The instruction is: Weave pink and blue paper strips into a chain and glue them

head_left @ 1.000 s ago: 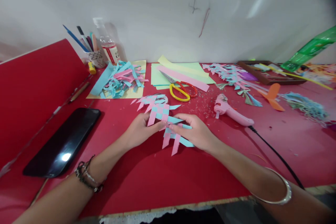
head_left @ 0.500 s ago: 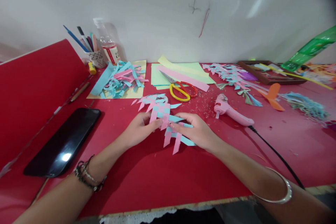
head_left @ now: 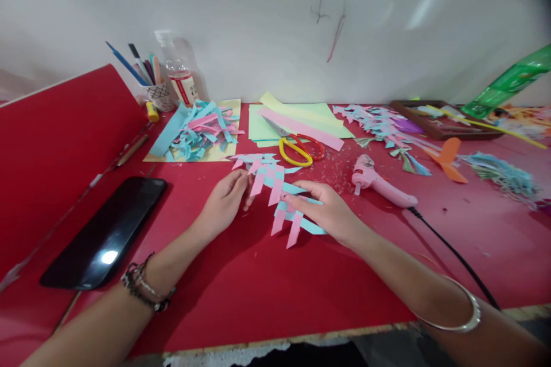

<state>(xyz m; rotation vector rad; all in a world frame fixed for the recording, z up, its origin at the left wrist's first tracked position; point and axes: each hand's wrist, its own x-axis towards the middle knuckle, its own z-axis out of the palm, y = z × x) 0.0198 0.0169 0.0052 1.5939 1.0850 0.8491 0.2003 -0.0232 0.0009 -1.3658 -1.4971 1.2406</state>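
A braided paper chain (head_left: 272, 179) of pink and light-blue strips hangs at a slant between my hands, its loose strip ends pointing out on both sides. My right hand (head_left: 329, 212) pinches its lower right part between thumb and fingers. My left hand (head_left: 226, 200) is at the chain's upper left end, fingers curled and partly behind the strips, the thumb close against its edge. The exact contact of the left fingertips is partly hidden. Just beyond the chain lie scissors (head_left: 296, 151) with one yellow and one red handle.
Cut strips (head_left: 196, 132) lie heaped at the back left, beside stacked paper sheets (head_left: 258, 129). A pink glue gun (head_left: 383, 183) with a black cord rests on the right. A phone (head_left: 105, 232) lies left. Farther right are a finished-looking braid (head_left: 370, 120) and a brown tray (head_left: 456, 131).
My left thumb has drawn back leftward off the chain's face, and the left fingers have curled in. The chain has shifted slightly right and up, with my right hand still gripping it.
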